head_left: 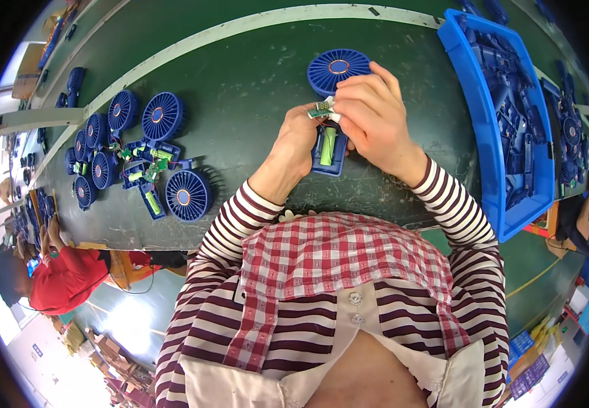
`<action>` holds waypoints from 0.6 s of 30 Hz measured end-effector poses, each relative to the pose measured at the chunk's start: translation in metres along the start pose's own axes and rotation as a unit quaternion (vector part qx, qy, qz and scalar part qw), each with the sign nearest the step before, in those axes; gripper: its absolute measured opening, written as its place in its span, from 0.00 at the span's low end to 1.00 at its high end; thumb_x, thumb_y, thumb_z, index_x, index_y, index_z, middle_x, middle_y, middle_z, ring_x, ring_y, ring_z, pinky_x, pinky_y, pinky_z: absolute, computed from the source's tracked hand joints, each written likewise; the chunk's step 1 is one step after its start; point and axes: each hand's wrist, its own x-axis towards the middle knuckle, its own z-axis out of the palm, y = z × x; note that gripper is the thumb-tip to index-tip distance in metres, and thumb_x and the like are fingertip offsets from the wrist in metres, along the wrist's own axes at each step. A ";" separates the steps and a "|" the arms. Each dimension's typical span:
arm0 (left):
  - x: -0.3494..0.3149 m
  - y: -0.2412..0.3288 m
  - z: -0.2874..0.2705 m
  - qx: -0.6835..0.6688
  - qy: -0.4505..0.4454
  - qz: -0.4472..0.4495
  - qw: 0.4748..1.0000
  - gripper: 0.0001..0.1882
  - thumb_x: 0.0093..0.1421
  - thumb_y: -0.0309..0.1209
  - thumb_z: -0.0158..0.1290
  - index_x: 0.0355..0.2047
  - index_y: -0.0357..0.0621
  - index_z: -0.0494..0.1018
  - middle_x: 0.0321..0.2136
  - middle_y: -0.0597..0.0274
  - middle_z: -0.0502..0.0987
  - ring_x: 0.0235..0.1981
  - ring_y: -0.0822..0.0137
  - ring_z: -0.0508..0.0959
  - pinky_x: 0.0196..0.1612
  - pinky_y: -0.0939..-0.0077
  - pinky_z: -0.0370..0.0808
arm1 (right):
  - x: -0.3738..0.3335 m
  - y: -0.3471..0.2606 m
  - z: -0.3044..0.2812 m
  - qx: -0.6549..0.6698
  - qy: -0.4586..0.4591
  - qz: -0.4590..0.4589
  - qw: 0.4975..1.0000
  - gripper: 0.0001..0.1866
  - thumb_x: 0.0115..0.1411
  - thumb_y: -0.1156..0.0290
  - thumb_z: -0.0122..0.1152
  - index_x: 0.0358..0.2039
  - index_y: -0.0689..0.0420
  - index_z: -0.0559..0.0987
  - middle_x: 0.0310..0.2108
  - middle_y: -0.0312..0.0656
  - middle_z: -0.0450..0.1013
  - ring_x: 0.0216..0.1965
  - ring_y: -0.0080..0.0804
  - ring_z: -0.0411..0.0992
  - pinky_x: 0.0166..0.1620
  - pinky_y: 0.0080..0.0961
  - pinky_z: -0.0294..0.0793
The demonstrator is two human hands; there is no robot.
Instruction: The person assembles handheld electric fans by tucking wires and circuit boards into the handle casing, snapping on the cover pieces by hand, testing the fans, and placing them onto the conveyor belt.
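Observation:
In front of me on the table lies a blue handheld fan, its round grille pointing away from me. Its handle is uncovered and shows a light green battery cell. My left hand is closed around the left side of the fan's neck and handle. A small circuit board with a digit display sits tilted above the handle, between both hands' fingertips. My right hand has its fingers bent and pinched at the board's right edge, beside a small white part. Its fingertips are partly hidden.
Several opened blue fans with green boards and cells lie in a group on the left. A blue bin of blue plastic parts stands at right. A white strip crosses the far table. A person in red works at far left.

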 end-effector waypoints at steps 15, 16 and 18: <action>0.001 0.000 0.000 -0.065 0.055 0.075 0.994 0.08 0.57 0.25 0.45 0.31 0.32 0.72 0.25 0.60 0.74 0.23 0.72 0.73 0.27 0.79 0.71 | -0.019 -0.009 0.006 -0.043 0.032 -0.009 0.999 0.08 0.39 0.80 0.62 0.23 0.58 0.75 0.28 0.37 0.74 0.41 0.37 0.71 0.56 0.51 0.53; 0.001 -0.001 0.000 -0.061 0.058 0.079 0.993 0.08 0.57 0.26 0.45 0.29 0.32 0.72 0.24 0.61 0.73 0.22 0.72 0.73 0.26 0.79 0.70 | -0.019 -0.008 0.006 -0.039 0.023 -0.002 0.999 0.08 0.39 0.80 0.61 0.24 0.58 0.75 0.28 0.37 0.73 0.40 0.37 0.71 0.56 0.50 0.53; 0.002 -0.004 -0.003 -0.053 0.063 0.077 0.994 0.08 0.57 0.26 0.46 0.28 0.33 0.72 0.23 0.61 0.73 0.22 0.72 0.72 0.25 0.79 0.69 | -0.017 -0.008 0.004 -0.033 0.007 0.012 0.999 0.08 0.40 0.80 0.60 0.25 0.59 0.75 0.29 0.39 0.73 0.39 0.38 0.71 0.54 0.47 0.57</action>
